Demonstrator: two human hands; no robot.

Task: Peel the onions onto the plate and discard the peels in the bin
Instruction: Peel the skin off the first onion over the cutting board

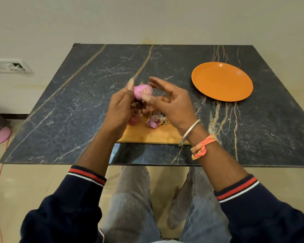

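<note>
One dark, marble-patterned table with pale and tan veins fills the middle of the head view. On its far right part lies a round orange plate, flat, with nothing on it, well apart from the hands. At the near edge, centre, lies a light wooden board, partly covered by both forearms. Above the board, left hand grasps the onion: thumb upright along the onion's left side, fingers curled beneath it. Right hand is loose, not closed round anything; its fingers are spread and nearly straight past the onion's far side, and only the thumb tip touches the onion's lower right. Onion is held in the air between the two hands, over the board's far edge, clear of the plate. Its surface is smooth, glossy pink-purple, with a small pale tan patch at the end that faces the camera. A heap of peels, pink inner pieces mixed with dry papery tan scraps, lies on the board just below the right palm. A reddish rounded object beside the heap is mostly hidden by the left hand; identity uncertain. Right wrist carries a silver bangle and an orange thread band.
</note>
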